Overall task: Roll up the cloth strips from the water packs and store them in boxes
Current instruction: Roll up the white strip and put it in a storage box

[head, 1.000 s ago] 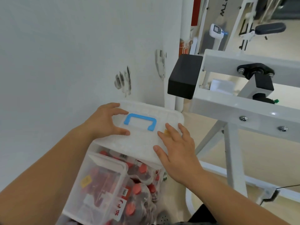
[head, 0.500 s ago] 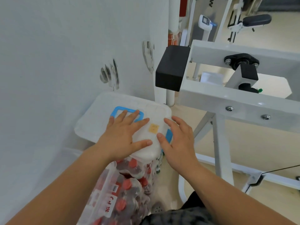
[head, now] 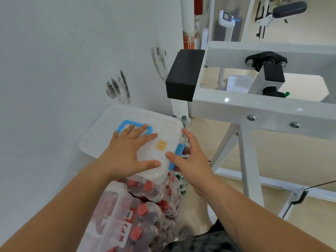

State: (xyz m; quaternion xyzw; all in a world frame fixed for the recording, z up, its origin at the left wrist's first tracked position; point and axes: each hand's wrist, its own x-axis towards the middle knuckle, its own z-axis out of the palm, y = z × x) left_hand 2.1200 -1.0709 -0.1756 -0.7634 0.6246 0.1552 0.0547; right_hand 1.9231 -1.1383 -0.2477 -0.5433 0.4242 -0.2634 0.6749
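Observation:
A white plastic storage box (head: 101, 131) with a blue handle (head: 125, 124) on its lid sits on top of shrink-wrapped packs of red-capped bottles (head: 151, 208). My left hand (head: 127, 151) lies flat on the lid, fingers spread across the handle. At the box's right side my right hand (head: 189, 157) grips the blue latch (head: 177, 155), thumb on the lid edge and fingers curled underneath. No cloth strip shows in view.
A white wall with dark scuff marks (head: 118, 88) runs along the left. A white metal machine frame (head: 254, 110) with a black block (head: 183, 79) stands close on the right. A second clear box (head: 112, 215) leans against the packs below.
My left hand slid from the lid's left edge onto its middle and stayed flat there. My right hand moved off the lid top to the blue side latch and curled round it.

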